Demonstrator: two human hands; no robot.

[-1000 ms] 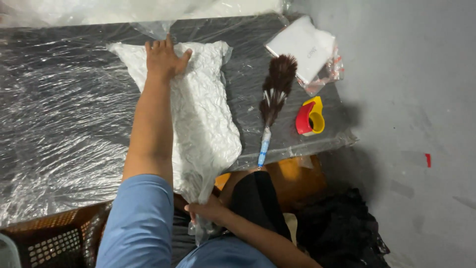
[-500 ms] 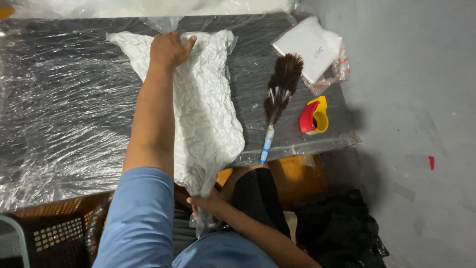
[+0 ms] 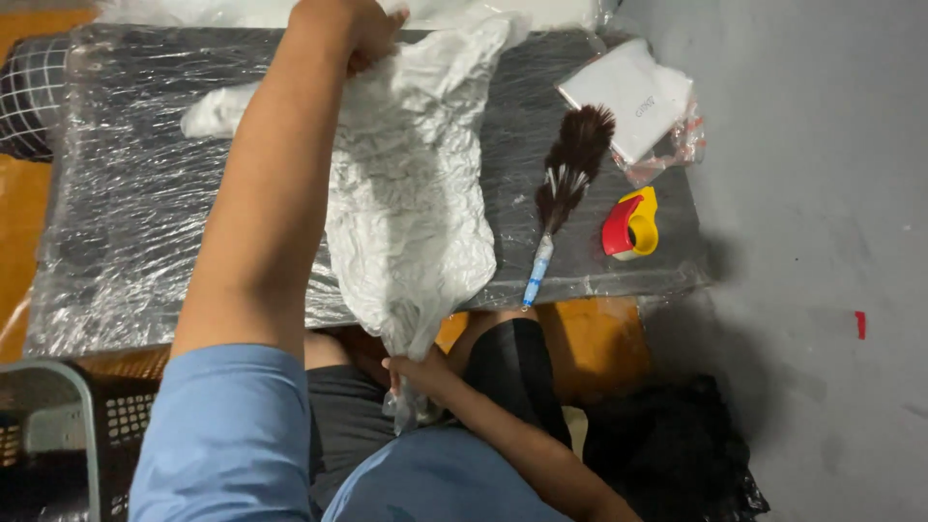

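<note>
Both hands stretch the white crinkled bag [image 3: 411, 203]: left grip [image 3: 362, 29] far end, right grip [image 3: 411, 372] near end.

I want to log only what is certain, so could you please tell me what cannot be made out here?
- Head view: left hand fingertips, cut by the top edge.
- Right hand palm, hidden in the white bag.
- Basket contents, cut by the left edge.
</note>
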